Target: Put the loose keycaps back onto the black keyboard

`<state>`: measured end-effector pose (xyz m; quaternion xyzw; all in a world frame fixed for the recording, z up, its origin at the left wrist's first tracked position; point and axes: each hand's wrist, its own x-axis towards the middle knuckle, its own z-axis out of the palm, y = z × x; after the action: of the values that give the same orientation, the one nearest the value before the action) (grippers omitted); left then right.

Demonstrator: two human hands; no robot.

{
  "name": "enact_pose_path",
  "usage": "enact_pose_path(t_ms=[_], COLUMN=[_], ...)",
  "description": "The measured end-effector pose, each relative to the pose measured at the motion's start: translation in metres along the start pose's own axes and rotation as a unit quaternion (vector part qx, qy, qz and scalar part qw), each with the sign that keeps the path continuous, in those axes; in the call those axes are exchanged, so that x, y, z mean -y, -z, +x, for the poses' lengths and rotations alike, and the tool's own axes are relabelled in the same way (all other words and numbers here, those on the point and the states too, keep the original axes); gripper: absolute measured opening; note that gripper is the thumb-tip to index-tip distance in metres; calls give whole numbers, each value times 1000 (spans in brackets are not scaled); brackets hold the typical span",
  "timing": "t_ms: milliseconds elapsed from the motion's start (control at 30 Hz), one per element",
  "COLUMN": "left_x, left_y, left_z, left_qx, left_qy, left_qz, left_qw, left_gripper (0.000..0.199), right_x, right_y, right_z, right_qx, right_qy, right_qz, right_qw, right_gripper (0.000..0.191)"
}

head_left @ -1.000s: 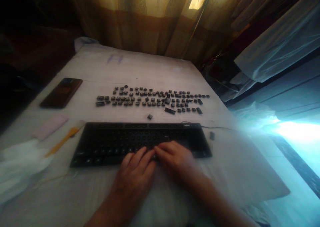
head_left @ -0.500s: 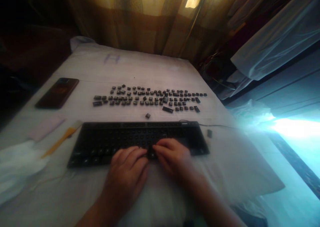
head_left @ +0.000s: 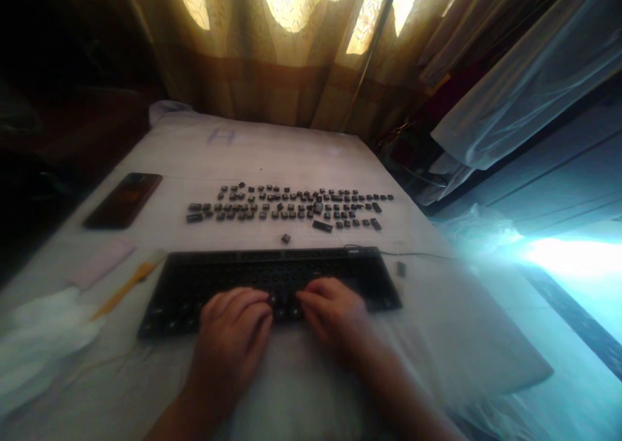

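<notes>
Black keyboard (head_left: 272,269) under both hands, probably flat for steady access; left hand (head_left: 233,337) and right hand (head_left: 335,311) bent at its near edge, grasp unclear; loose keycaps (head_left: 243,215) beyond fingers, likely spread for picking.

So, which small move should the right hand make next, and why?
Perhaps press gently with the right hand: its fingertips are at the front rows of the keyboard, though whether they pinch anything is too blurred to tell.
</notes>
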<state>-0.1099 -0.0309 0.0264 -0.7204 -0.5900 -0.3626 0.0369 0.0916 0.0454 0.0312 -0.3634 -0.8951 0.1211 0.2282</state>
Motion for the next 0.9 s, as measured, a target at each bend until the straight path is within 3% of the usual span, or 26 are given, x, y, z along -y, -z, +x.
enact_pose_path(t_ms=[200, 767, 833, 900], left_x=[10, 11, 13, 14], left_y=[1, -4, -6, -8], left_z=[1, -1, -2, -4], left_qx=[-18, -34, -33, -30], left_qy=[-4, -6, -19, -31], left_qz=[19, 19, 19, 17], left_qw=[1000, 999, 999, 999], left_gripper=[15, 21, 21, 20], right_x=[1, 6, -3, -22], right_y=[3, 13, 17, 29], right_z=[4, 14, 12, 9], right_qx=[26, 116, 90, 20], right_qy=[2, -35, -36, -63], right_qz=[-27, -49, -20, 12], right_qw=[999, 991, 995, 998], right_gripper=[21, 20, 19, 21])
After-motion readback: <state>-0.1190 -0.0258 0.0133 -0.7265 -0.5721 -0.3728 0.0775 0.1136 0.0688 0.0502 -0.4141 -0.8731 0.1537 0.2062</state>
